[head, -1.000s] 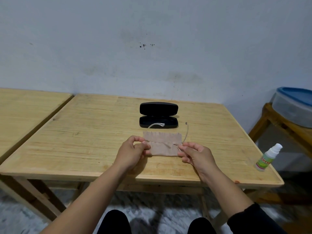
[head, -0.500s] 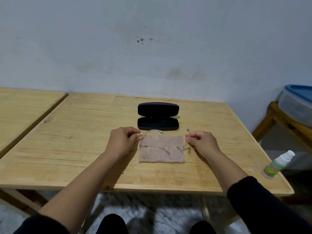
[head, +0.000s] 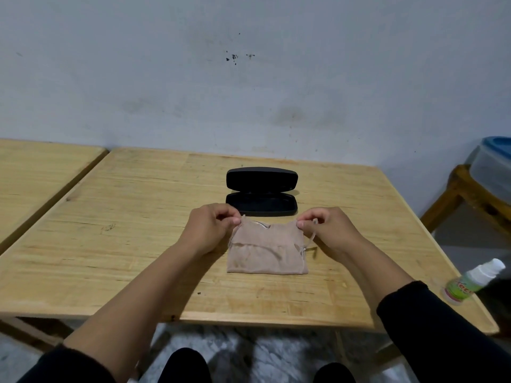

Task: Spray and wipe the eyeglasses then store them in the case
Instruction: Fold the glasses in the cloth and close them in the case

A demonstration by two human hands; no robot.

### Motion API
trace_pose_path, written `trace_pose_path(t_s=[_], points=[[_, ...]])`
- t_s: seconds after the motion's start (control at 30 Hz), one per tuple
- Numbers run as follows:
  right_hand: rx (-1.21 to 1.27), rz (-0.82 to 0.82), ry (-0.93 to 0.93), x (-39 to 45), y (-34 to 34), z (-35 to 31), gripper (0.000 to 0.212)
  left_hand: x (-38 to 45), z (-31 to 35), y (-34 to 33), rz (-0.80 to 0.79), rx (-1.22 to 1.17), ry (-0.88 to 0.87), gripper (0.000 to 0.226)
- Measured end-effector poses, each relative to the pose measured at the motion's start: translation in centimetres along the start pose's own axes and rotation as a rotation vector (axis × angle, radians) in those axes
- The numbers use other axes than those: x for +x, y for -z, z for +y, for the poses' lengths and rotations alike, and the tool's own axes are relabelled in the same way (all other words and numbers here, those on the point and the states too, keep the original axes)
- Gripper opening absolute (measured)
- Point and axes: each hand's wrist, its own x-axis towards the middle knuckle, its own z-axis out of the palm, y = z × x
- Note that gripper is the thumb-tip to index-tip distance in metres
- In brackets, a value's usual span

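A beige cloth (head: pixel 266 252) lies on the wooden table (head: pixel 132 230), draped over clear-framed eyeglasses (head: pixel 310 239), of which only a thin temple and a bit of rim show. My left hand (head: pixel 210 230) pinches the cloth's far left corner. My right hand (head: pixel 326 228) pinches its far right corner, close to the temple tip. Just beyond the hands lies an open black case (head: pixel 261 207), its lid standing up at the back. A small white spray bottle (head: pixel 470 281) with a green label lies at the table's right edge.
A second wooden table (head: pixel 36 178) stands on the left with a narrow gap between. On the right, a wooden stool (head: pixel 470 197) carries a plastic box with a blue lid (head: pixel 495 167). A grey wall rises right behind the table.
Both hands moved from the cloth's near edge to its far corners and pinch it there; the far edge is now raised a little toward the case.
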Motion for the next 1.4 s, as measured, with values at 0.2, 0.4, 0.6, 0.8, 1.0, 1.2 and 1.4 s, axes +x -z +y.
trace_pose_path(t_s=[0.2,0.4,0.6,0.8,1.0,1.2,1.4], points=[[0.008,-0.273,0.070,-2.1,2.1,-1.6,0.019,-1.3,-0.5,1.8,-0.219,-0.032,-0.172,0.020],[-0.054,-0.200,0.024,-3.5,2.3,-1.1,0.029,-3.0,-0.6,2.2,-0.264,-0.021,-0.150,0.032],[0.035,0.125,0.011,-5.8,1.1,0.5,0.021,-6.4,-0.6,1.7,0.137,-0.022,-0.041,0.010],[-0.056,0.188,0.112,-8.3,-0.2,2.1,0.012,-8.5,-0.6,0.3,0.235,0.171,-0.252,0.010],[-0.152,0.155,0.200,-8.4,-0.9,1.5,0.021,-8.1,-0.4,-0.4,0.192,0.338,-0.289,0.021],[-0.274,0.151,0.213,-7.8,-1.1,1.3,0.022,-8.0,0.1,-1.1,0.173,0.396,-0.267,0.017],[-0.341,0.169,0.243,-7.2,-1.3,1.3,0.018,-7.3,0.2,-1.5,0.171,0.408,-0.242,0.011]])
